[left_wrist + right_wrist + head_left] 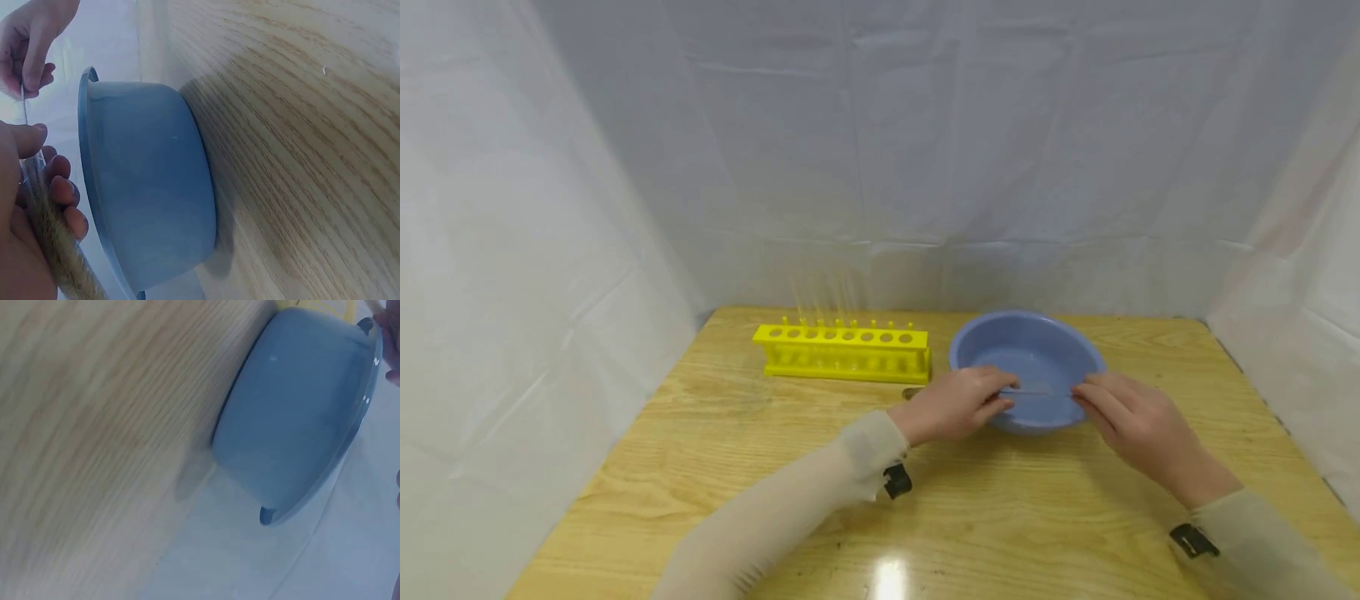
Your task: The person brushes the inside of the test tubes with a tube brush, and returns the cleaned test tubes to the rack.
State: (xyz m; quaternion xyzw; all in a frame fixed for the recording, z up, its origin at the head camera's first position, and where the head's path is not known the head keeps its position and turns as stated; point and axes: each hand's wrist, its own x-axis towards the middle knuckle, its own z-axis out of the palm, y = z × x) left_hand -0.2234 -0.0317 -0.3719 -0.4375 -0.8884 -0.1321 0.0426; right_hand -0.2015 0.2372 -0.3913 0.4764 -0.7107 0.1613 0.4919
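My left hand (958,404) grips a clear glass test tube (32,169) over the near side of a blue basin (1026,329). Inside the tube are the brown bristles of a test tube brush (59,247), seen in the left wrist view. Across from it, my right hand (1138,421) pinches the brush's thin wire handle (25,106) between thumb and fingers. Both hands are level with the basin's rim. Only bits of the hands show at the edge of the right wrist view, so the grip is hidden there.
A yellow test tube rack (850,374) stands left of the basin, with several faint clear tubes upright on its back pegs. White sheeting (865,150) encloses the wooden table (737,450) at the back and sides. A tiny white scrap (324,70) lies on the wood.
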